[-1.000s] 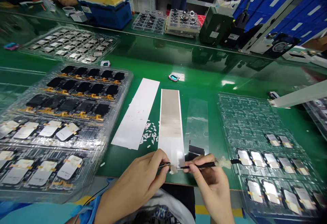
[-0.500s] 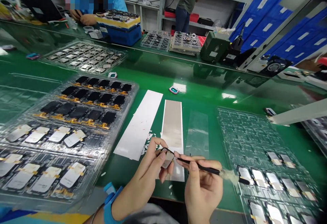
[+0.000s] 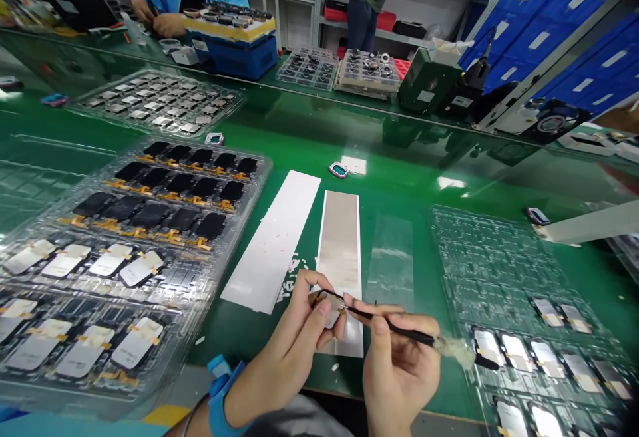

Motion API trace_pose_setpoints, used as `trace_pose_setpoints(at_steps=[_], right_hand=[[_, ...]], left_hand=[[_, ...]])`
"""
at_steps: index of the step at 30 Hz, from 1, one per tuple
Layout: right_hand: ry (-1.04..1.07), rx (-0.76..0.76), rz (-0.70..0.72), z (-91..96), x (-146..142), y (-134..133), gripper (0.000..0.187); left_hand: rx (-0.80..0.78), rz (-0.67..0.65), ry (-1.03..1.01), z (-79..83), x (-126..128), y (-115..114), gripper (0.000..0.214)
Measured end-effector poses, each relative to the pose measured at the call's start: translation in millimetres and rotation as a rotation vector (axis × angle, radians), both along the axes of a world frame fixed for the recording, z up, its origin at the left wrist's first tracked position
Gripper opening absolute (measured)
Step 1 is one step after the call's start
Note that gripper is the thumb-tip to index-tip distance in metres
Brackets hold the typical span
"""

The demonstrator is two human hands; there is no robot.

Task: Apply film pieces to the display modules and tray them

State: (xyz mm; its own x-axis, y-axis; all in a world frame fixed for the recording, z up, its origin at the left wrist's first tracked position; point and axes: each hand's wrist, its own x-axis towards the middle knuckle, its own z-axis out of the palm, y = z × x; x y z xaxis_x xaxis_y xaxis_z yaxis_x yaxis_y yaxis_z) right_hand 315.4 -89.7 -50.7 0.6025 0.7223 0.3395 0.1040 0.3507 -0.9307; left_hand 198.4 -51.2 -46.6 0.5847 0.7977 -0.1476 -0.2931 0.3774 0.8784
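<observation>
My left hand [image 3: 287,350] pinches a small flat silver part [image 3: 329,310] between thumb and fingers. My right hand [image 3: 397,370] grips a slim black pick [image 3: 404,327], with a fluffy white tuft [image 3: 454,352] at its rear end. The pick's fine metal tip touches the edge of the part. Just behind the part lies a silvery strip on white backing [image 3: 340,244], partly hidden by both hands. To its left is a white strip [image 3: 272,241] with white scraps [image 3: 289,277] beside it, and to its right a clear film [image 3: 390,264].
Clear trays of black modules and silver cards [image 3: 150,224] fill the table's left side, and another tray [image 3: 499,277] is on the right. A co-worker's hands [image 3: 164,23] are at the far bench beside a blue case [image 3: 234,54]. Shelves stand behind.
My view has tilted upward, so the table sits lower in the frame. My left hand has lifted the silver part clear, and a blue wrist strap has come into view.
</observation>
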Motion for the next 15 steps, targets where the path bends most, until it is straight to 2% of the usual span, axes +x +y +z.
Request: trace_pose_setpoints(at_steps=[15], right_hand=[[0.047,-0.002,0.046,-4.3,2.1,-2.3,0.013]], left_hand=[[-0.02,0.008,-0.013,0.9,0.5,1.5,0.014]])
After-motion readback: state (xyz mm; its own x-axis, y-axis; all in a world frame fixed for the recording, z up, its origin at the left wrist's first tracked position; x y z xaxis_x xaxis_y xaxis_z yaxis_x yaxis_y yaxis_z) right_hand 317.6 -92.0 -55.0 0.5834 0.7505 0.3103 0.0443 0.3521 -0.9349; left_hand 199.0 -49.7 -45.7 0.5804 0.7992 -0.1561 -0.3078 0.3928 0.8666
